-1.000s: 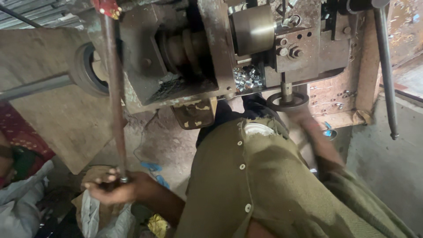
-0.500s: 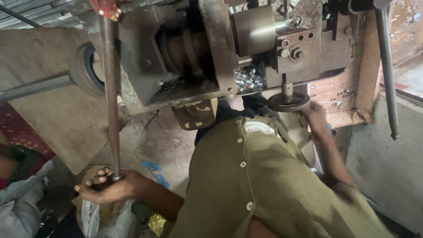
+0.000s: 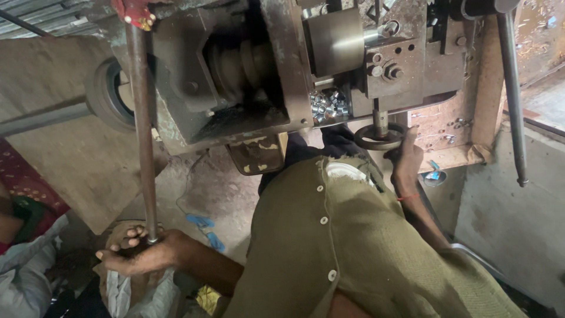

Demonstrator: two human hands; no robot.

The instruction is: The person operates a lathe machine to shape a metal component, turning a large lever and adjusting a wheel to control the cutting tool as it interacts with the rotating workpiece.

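1. At the far left edge, another person's pale sleeve showed low in the head view, apart from the worker's own hands.
2. The left hand lay low on the left, arm stretched out and down from the olive buttoned shirt, fingers curled closed around the bottom end of a long rusty lever rod.
3. That lever rod ran nearly upright from the left hand to a red-painted fitting at the top of the lathe-like machine.
4. Under the left hand sat a pale sack on the dusty floor.
5. At the machine's middle, a heap of small shiny metal rings lay in a recess below the bright steel cylinder.
6. The right hand reached up with a bent wrist, fingers touching the rim of a small round handwheel; whether it truly gripped the wheel could not be told.
7. A red thread circled that wrist.
8. At the right, a second dark lever bar hung down, untouched, well apart from either hand.
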